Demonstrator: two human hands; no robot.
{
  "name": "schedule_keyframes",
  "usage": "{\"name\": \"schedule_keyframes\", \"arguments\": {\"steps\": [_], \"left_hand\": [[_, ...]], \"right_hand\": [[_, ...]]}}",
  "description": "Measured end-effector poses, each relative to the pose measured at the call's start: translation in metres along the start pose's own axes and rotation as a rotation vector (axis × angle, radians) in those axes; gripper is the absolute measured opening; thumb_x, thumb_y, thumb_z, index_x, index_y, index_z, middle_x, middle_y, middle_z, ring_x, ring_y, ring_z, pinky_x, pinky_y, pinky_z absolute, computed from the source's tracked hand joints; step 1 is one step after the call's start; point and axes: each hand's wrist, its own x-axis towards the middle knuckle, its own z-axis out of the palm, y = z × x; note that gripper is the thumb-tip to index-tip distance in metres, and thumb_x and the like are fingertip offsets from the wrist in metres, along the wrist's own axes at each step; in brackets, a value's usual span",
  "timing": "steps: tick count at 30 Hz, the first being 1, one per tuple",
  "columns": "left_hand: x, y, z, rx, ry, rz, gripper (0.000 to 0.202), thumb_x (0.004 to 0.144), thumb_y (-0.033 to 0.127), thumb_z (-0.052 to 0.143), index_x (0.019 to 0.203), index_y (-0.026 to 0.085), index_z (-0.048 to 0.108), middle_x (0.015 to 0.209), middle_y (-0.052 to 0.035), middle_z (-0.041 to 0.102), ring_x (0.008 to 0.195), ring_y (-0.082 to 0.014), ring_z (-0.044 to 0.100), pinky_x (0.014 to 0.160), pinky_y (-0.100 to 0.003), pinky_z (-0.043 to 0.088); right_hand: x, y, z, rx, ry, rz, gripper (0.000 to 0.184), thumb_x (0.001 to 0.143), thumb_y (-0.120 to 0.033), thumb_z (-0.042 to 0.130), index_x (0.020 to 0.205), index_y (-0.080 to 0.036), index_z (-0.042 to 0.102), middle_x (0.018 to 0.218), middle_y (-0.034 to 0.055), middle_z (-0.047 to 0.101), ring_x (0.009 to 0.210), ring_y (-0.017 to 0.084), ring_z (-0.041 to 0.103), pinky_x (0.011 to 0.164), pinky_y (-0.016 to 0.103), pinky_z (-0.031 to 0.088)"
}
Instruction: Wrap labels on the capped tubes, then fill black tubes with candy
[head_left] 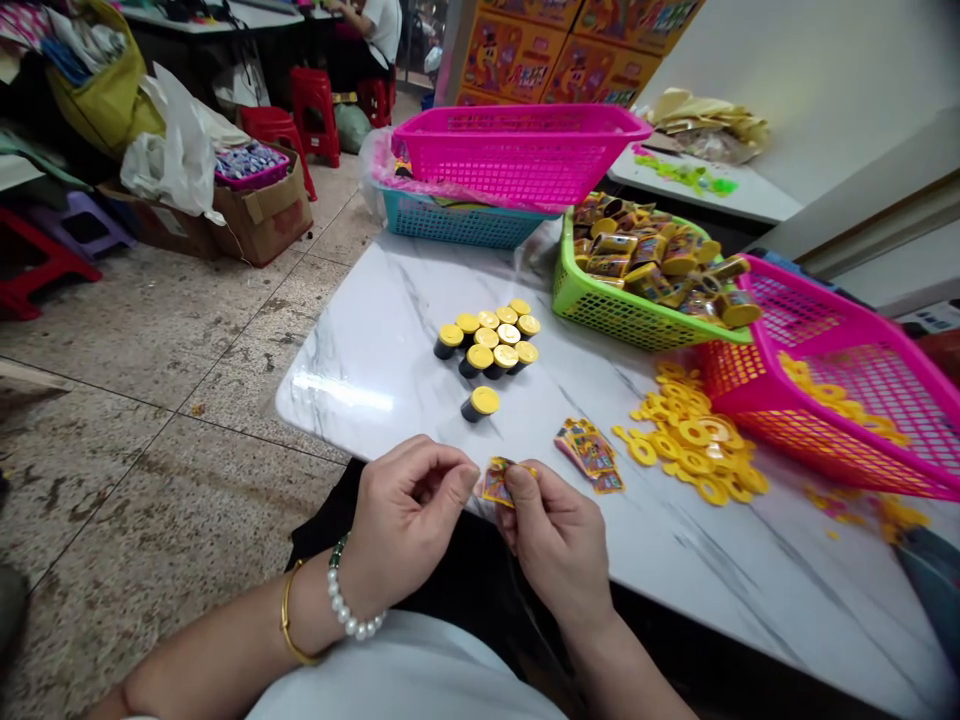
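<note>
My left hand (pixel 409 520) and my right hand (pixel 555 540) meet at the near edge of the white marble table (pixel 750 570). Both pinch a small yellow printed sticker (pixel 499 482) between fingertips. A small stack of similar stickers (pixel 589 455) lies just beyond my right hand. One black tube with a yellow cap (pixel 480 404) stands alone in front of my hands. A cluster of several such tubes (pixel 491 342) stands farther back. A pile of yellow plastic rings (pixel 694 440) spreads to the right.
A green basket (pixel 600 305) holds several labelled tubes. A tilted pink basket (pixel 862 400) spills rings at the right. Pink (pixel 517 150) and blue (pixel 450 220) baskets sit at the table's far end. Boxes, bags and red stools line the tiled floor at left; a person sits far back.
</note>
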Motion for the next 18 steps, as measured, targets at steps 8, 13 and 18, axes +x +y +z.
{"name": "schedule_keyframes", "arguments": {"steps": [8,13,18], "left_hand": [[-0.0019,0.0034,0.0018,-0.016,0.006,0.019,0.019,0.093,0.027,0.063,0.084,0.015,0.075,0.068,-0.0029,0.065,0.057,-0.0094,0.055,0.052,-0.020,0.042],[-0.0060,0.0037,-0.0037,0.012,0.087,0.028,0.015,0.091,0.025,0.065,0.085,0.016,0.074,0.073,-0.0033,0.066,0.062,-0.0104,0.057,0.055,-0.020,0.045],[-0.0098,0.0012,-0.0046,0.038,0.072,0.024,0.015,0.090,0.024,0.065,0.081,0.015,0.074,0.073,-0.0037,0.066,0.063,-0.0101,0.058,0.055,-0.019,0.045]], "right_hand": [[-0.0038,0.0039,0.0009,-0.065,-0.017,-0.096,0.046,0.100,-0.045,0.051,0.062,-0.020,0.052,0.051,-0.0037,0.048,0.044,0.008,0.041,0.044,0.021,0.035],[-0.0028,0.0077,0.0020,-0.170,0.019,-0.195,0.043,0.100,-0.039,0.052,0.062,-0.020,0.050,0.055,-0.0032,0.049,0.049,0.009,0.042,0.049,0.022,0.036],[-0.0028,0.0081,0.0058,-0.206,0.041,-0.249,0.043,0.100,-0.037,0.051,0.061,-0.020,0.050,0.054,-0.0036,0.049,0.049,0.009,0.043,0.050,0.021,0.036]]}}
